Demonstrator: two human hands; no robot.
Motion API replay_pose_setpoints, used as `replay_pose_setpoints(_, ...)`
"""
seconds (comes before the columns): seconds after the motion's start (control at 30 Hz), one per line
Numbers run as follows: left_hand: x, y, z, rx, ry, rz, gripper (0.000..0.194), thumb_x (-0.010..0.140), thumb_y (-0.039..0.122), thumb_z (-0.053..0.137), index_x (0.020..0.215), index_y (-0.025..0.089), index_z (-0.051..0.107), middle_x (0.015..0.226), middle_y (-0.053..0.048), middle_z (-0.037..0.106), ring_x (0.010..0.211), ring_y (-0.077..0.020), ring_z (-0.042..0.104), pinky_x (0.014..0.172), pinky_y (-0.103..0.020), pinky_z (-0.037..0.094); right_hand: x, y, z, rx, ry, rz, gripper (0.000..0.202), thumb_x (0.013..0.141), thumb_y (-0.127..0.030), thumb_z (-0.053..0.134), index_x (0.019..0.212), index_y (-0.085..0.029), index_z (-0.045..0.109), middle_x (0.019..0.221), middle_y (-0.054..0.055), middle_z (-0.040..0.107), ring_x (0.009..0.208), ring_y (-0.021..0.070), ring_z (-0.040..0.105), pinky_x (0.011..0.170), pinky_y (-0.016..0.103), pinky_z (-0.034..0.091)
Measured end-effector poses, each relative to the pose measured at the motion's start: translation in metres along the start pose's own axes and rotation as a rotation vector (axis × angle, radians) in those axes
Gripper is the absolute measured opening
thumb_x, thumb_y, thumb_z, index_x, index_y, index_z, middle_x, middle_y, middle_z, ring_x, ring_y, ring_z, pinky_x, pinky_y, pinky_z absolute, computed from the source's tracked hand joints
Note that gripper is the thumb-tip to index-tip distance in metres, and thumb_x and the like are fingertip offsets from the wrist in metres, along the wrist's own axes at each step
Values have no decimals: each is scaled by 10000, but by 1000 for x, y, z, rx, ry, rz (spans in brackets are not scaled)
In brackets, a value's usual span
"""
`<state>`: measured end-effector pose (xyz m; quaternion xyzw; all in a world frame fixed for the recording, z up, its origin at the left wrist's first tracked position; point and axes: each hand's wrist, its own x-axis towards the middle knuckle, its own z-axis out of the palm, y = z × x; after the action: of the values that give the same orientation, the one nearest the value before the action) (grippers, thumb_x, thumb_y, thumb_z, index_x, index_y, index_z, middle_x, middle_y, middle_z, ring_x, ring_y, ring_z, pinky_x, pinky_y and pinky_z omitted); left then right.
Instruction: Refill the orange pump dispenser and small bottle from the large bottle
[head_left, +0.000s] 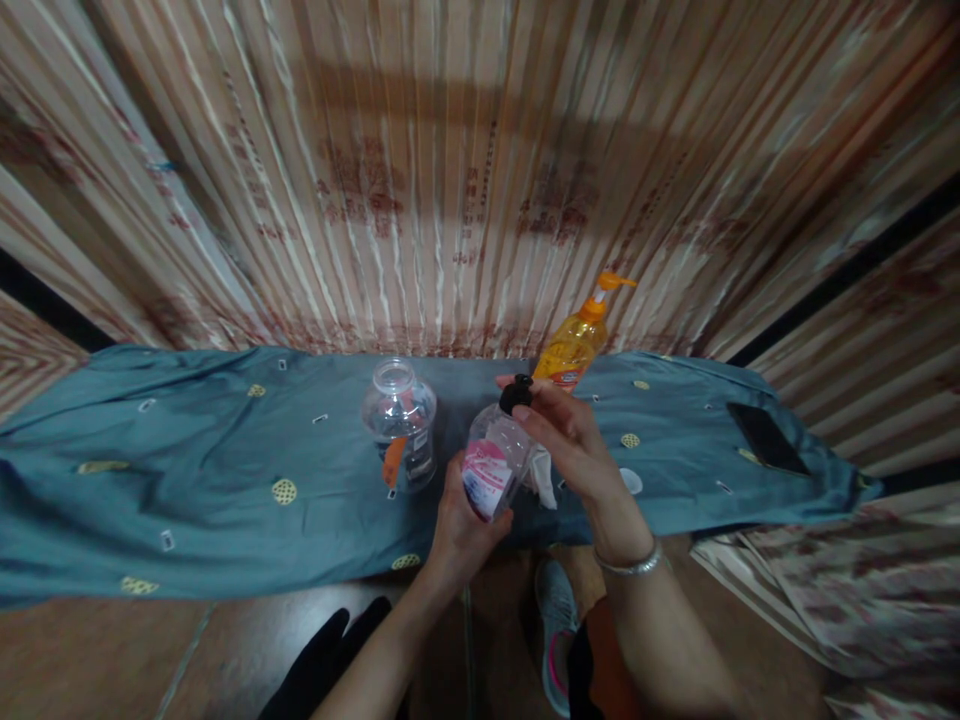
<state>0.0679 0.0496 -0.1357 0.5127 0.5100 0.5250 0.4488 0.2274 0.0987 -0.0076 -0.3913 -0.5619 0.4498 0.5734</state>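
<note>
My left hand (463,525) is wrapped round the lower part of a clear plastic bottle (495,470) with a pink and white label, tilted slightly to the right. At its top, the fingers of my right hand (566,430) pinch a black cap (516,395), which sits at the bottle's neck; whether it is screwed tight I cannot tell. To the left stands a clear, round-shouldered jar (400,425) with an open mouth and an orange label patch. Behind my right hand is an orange pump bottle (574,348) of yellow liquid, its lower part hidden.
A teal patterned cloth (225,460) covers the narrow table. White crumpled tissue (541,478) lies behind the held bottle, and a white round lid-like piece (631,481) is right of my wrist. A dark flat phone-like slab (766,438) lies far right. Curtains (450,180) hang behind.
</note>
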Motion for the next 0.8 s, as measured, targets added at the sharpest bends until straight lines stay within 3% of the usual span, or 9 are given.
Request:
replay_pose_setpoints(0.13,0,0,1,-2,0,-1,876,652,203,931,1469,230,615,1277,-83,820,1147,-315,808,1062,-481,641,-2,2,0,-2,11,-26,506,817,-647,1030,1200,-360,864,1183,29,892,1218,307,816,1151,489,650)
replay_pose_setpoints(0.23,0,-2,1,0,7,2,879,635,200,933,1457,227,621,1297,-93,817,1164,-321,802,1074,-488,634,0,7,3,-46,93,-57,488,749,-584,1090,1082,-324,845,1250,54,890,1243,311,808,1204,505,620)
replay_pose_setpoints(0.33,1,-4,1,2,12,10,891,623,195,931,1460,223,630,1346,-105,804,1217,-329,791,1113,-497,617,1,8,2,-62,96,-66,420,784,-572,1071,993,-300,829,1277,65,892,1269,309,801,1217,506,614)
replay_pose_setpoints(0.47,0,-4,1,5,17,6,898,622,187,931,1464,224,621,1320,-96,810,1179,-322,798,1086,-489,626,-1,5,-5,-41,-17,-25,483,870,-657,991,1195,-325,863,1342,49,886,1295,299,802,1221,496,615)
replay_pose_setpoints(0.57,0,-4,1,7,14,3,877,635,195,926,1455,227,618,1298,-94,811,1168,-320,798,1069,-482,631,-2,6,-6,-51,-10,-34,580,846,-682,1008,1287,-341,848,1412,53,865,1369,314,780,1253,506,596)
replay_pose_setpoints(0.7,1,-4,1,8,11,5,892,635,235,930,1466,213,606,1315,-117,798,1199,-340,794,1091,-506,627,0,11,-3,-83,85,-64,528,778,-638,1068,1121,-305,845,1392,76,868,1368,327,779,1274,534,583)
replay_pose_setpoints(0.8,1,-5,0,16,18,6,905,622,232,936,1463,218,601,1341,-125,791,1226,-353,787,1119,-531,617,2,11,-4,-68,50,-63,436,814,-606,1051,1033,-292,844,1335,73,888,1324,310,795,1249,515,602)
